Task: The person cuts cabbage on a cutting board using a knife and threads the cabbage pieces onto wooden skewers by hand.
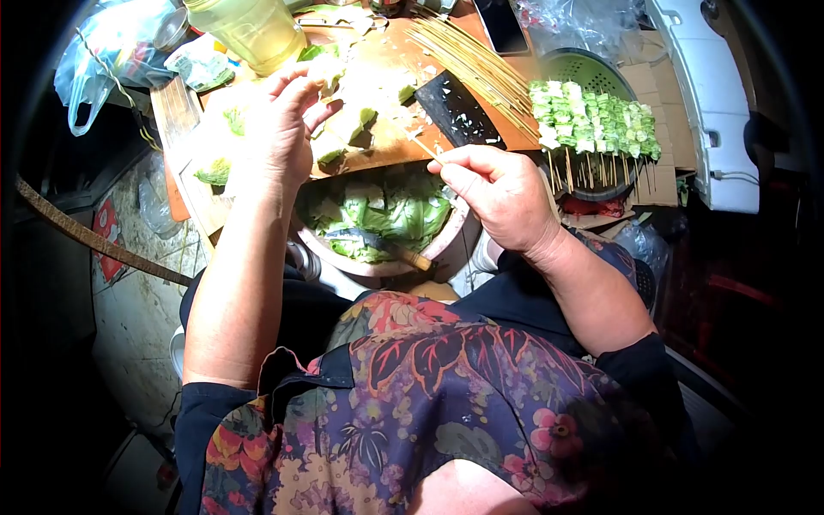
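Note:
My right hand (493, 189) pinches a thin wooden skewer (427, 149), whose tip points up and left over the orange board (378, 156). Raised above the board's left part, my left hand (287, 124) has its fingers curved and apart, with nothing visible between them. Pale green vegetable pieces (359, 124) lie just right of it, some washed out by glare. A dark cleaver blade (459, 110) rests flat, above my right hand. Below the board's edge, a round tub (378, 267) holds leafy greens (390, 210) and a wooden-handled knife (403, 252).
Bare skewers (472, 64) lie at the back. Loaded vegetable skewers (592, 124) sit on a green colander (575, 62) at the right, beside a white foam box (712, 103). A yellowish container (249, 34), a plastic bag (116, 56) and a phone (500, 24) are at the back.

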The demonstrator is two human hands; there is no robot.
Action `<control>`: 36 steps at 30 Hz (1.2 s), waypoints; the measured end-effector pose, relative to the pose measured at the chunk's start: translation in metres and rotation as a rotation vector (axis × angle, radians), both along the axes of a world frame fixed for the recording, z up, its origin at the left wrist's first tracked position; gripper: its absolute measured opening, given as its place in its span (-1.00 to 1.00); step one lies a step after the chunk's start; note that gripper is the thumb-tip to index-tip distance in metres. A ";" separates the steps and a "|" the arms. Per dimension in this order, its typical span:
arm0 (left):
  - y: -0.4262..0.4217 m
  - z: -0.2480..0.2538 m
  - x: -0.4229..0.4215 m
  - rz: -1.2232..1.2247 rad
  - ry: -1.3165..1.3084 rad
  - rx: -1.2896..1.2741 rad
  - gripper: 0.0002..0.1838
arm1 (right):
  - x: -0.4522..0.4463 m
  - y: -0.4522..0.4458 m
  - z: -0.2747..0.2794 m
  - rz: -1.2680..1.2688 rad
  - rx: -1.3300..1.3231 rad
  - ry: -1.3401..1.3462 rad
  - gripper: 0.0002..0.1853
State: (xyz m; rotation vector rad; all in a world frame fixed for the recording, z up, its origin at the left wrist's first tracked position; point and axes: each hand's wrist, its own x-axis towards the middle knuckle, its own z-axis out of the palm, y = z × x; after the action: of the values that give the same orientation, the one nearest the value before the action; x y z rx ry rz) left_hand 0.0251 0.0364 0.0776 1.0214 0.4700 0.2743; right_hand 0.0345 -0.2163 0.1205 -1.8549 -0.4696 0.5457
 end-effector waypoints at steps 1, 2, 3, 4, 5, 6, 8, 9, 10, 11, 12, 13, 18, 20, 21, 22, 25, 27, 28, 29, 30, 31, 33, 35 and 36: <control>0.000 -0.002 0.000 0.000 0.000 0.000 -0.78 | 0.000 0.000 0.000 0.002 -0.008 0.007 -0.79; 0.001 -0.006 0.000 -0.018 0.003 0.073 -0.78 | 0.000 -0.001 0.001 0.001 -0.008 0.008 -0.79; 0.002 -0.008 -0.001 -0.037 0.005 0.146 -0.79 | 0.001 -0.001 0.003 0.006 -0.023 0.015 -0.79; 0.002 -0.008 -0.001 -0.037 0.006 0.145 -0.79 | 0.001 -0.001 0.005 0.011 -0.038 0.023 -0.79; 0.001 -0.008 -0.001 -0.038 0.014 0.150 -0.80 | 0.001 -0.001 0.005 0.010 -0.038 0.023 -0.79; 0.001 -0.008 -0.001 -0.040 0.024 0.155 -0.82 | 0.000 -0.001 0.005 0.008 -0.036 0.027 -0.79; 0.001 -0.008 -0.002 -0.058 0.004 0.196 -0.83 | 0.000 -0.001 0.006 0.003 -0.033 0.030 -0.79; 0.001 -0.008 -0.002 -0.074 -0.017 0.237 -0.85 | 0.000 -0.002 0.007 0.009 -0.040 0.036 -0.79; 0.000 -0.007 -0.002 -0.074 -0.016 0.236 -0.85 | 0.000 -0.002 0.008 0.014 -0.046 0.043 -0.79; 0.000 -0.006 -0.003 -0.099 -0.004 0.245 -0.85 | 0.000 -0.003 0.007 0.014 -0.047 0.044 -0.79; -0.001 -0.006 -0.003 -0.123 0.008 0.253 -0.86 | 0.001 -0.003 0.006 0.021 -0.048 0.034 -0.79; -0.001 -0.006 -0.003 -0.126 0.010 0.252 -0.86 | 0.001 -0.003 0.006 0.028 -0.049 0.026 -0.79; -0.016 -0.004 -0.008 -0.238 0.054 0.403 -0.87 | 0.001 0.000 0.002 0.004 -0.063 0.033 -0.79; -0.031 0.000 -0.011 -0.289 0.042 0.393 -0.88 | 0.003 0.003 0.000 -0.013 -0.077 0.030 -0.79; -0.039 0.002 -0.014 -0.329 -0.018 0.382 -0.88 | 0.004 0.004 -0.002 -0.029 -0.068 0.044 -0.79; -0.045 0.003 -0.016 -0.370 -0.078 0.369 -0.88 | 0.005 0.005 -0.006 -0.044 -0.059 0.057 -0.79; -0.063 0.012 -0.028 -0.496 0.003 0.470 -0.84 | 0.009 0.009 -0.021 -0.056 -0.034 -0.054 -0.79; -0.066 0.011 -0.029 -0.498 0.042 0.506 -0.79 | 0.011 0.009 -0.024 -0.055 -0.090 -0.003 -0.79; -0.064 0.009 -0.028 -0.500 0.041 0.505 -0.79 | 0.011 0.010 -0.026 -0.057 -0.091 -0.003 -0.79; -0.060 0.006 -0.025 -0.512 0.032 0.638 -0.79 | 0.012 0.011 -0.027 -0.057 -0.098 -0.011 -0.79; -0.057 0.004 -0.022 -0.523 0.021 0.773 -0.79 | 0.012 0.012 -0.028 -0.057 -0.105 -0.020 -0.79; -0.056 0.002 -0.018 -0.526 0.021 0.775 -0.79 | 0.014 0.012 -0.031 -0.051 -0.095 -0.089 -0.78; -0.053 -0.003 -0.005 -0.456 -0.074 0.632 -0.74 | 0.020 0.014 -0.028 -0.085 -0.118 -0.085 -0.78; -0.046 -0.017 0.013 -0.314 0.017 0.432 -0.76 | 0.029 0.011 -0.036 -0.123 -0.101 -0.178 -0.78; -0.045 -0.019 0.022 -0.222 0.067 0.393 -0.77 | 0.030 0.008 -0.035 -0.127 -0.103 -0.181 -0.78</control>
State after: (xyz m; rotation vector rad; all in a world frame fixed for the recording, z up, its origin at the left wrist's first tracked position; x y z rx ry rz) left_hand 0.0476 -0.0090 0.0588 1.4584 0.3654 0.1358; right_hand 0.0646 -0.2082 0.0856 -2.0279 -0.4458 0.3229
